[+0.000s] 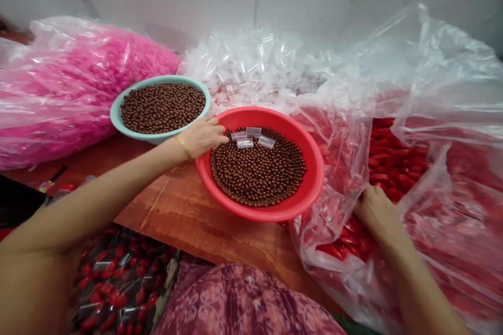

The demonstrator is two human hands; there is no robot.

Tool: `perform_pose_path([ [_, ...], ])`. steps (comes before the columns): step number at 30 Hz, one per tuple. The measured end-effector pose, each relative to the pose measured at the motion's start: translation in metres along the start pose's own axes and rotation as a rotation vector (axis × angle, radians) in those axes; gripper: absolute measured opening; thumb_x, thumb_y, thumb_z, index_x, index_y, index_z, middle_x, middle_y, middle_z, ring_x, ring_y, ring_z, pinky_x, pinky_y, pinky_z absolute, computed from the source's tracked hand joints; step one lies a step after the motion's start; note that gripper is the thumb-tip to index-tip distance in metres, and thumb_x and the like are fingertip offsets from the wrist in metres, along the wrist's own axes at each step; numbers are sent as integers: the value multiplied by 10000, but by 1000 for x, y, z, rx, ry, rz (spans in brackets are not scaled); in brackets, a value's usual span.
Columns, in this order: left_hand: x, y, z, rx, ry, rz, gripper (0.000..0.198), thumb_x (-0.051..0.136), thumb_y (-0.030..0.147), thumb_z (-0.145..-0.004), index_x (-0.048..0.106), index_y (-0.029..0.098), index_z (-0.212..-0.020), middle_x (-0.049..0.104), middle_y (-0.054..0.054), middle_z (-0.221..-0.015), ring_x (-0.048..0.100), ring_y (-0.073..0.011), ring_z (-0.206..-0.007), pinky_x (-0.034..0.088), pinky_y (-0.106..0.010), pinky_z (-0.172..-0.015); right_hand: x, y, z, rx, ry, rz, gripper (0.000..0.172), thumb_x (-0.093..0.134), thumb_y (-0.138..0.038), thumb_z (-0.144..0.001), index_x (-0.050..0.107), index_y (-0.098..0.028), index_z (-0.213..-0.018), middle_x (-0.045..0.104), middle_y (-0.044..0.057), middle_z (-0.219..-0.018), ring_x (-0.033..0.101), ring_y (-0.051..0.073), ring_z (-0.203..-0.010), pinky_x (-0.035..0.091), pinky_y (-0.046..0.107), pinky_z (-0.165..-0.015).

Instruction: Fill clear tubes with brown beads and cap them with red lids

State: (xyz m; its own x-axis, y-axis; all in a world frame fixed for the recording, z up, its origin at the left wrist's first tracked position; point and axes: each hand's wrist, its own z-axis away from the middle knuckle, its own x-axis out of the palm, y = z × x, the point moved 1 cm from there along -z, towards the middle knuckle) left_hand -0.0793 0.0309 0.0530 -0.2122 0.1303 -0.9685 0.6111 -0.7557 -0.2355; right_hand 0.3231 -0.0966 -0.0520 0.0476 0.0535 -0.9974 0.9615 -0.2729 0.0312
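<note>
My left hand [203,137] is over the left rim of a red basin [259,214], its fingers loosely bent and apart, with nothing visible in them. Small round brown balls [255,178] fill the basin's bottom. Several clear plastic pieces [245,143] lie on the balls, a little right of my left fingertips. On the right, my right hand [375,208] is down in an opened clear plastic bag [334,167] among glossy red plastic pieces [396,167]. Its fingers are curled and partly hidden, so what they hold cannot be made out.
A light green basin [116,118] of brown balls stands left of the red one. Behind are a bag of pink pieces [86,68] and a heap of clear plastic pieces [255,63] against the wall. Below the wooden table [188,209], red-and-clear items [118,282] fill a container.
</note>
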Motion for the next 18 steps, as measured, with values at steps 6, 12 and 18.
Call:
perform_pose_path([
  [6, 24, -14, -55, 144, -216, -11, 190, 558, 117, -726, 630, 198, -570, 684, -69, -766, 569, -185, -867, 370, -298, -795, -9, -5, 3, -4, 0, 23, 228, 379, -305, -884, 544, -158, -942, 592, 157, -881, 587, 248, -677, 390, 329, -567],
  [12, 18, 27, -54, 92, -441, -28, 193, 650, 353, -684, 710, 178, -740, 719, -101, -810, 635, -223, -821, 438, -279, -723, -2, -4, 2, -12, 73, 55, 258, 390, -306, -879, 562, -153, -995, 597, 142, -866, 570, 222, -625, 355, 307, -528],
  [18, 31, 64, -67, -177, -489, 18, 512, 414, 479, -856, 702, 71, -969, 695, -219, -971, 656, -303, -922, 490, -344, -753, 6, -1, 1, 5, 30, 125, 315, 394, -325, -889, 558, -105, -1044, 616, 191, -919, 593, 258, -647, 358, 312, -508],
])
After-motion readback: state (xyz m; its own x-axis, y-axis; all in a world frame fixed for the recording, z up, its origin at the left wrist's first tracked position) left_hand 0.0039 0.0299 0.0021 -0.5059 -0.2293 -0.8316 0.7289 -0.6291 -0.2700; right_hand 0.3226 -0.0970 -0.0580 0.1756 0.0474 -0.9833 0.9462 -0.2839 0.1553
